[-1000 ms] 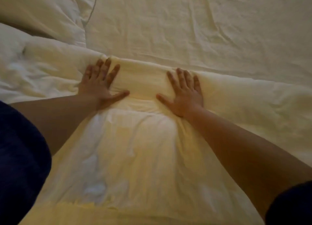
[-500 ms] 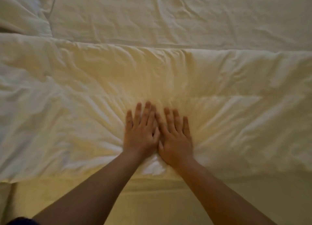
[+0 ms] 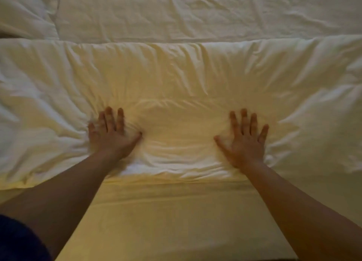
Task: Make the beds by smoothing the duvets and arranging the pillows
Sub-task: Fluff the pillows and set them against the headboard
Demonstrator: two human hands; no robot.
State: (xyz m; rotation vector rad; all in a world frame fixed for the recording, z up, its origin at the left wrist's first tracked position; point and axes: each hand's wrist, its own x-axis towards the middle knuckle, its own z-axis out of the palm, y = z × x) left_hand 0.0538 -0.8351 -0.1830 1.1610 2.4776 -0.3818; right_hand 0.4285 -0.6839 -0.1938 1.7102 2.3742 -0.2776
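Observation:
A folded cream-white duvet point(image 3: 180, 80) lies as a thick band across the whole width of the bed. My left hand point(image 3: 109, 137) presses flat on its near part, fingers straight and spread, with creases fanning out around it. My right hand point(image 3: 243, 141) presses flat on the same near part, well to the right, fingers also spread. A white pillow point(image 3: 25, 10) shows at the top left corner, partly cut off by the frame.
A wrinkled bed sheet point(image 3: 205, 12) stretches beyond the duvet. Nearer to me, a smoother yellowish sheet point(image 3: 176, 217) covers the mattress. My dark sleeve point(image 3: 17, 241) fills the bottom left corner.
My hands, side by side and touching half a second ago, have slid apart to the left and right across the duvet. A second ago they pressed on the duvet's rolled far edge.

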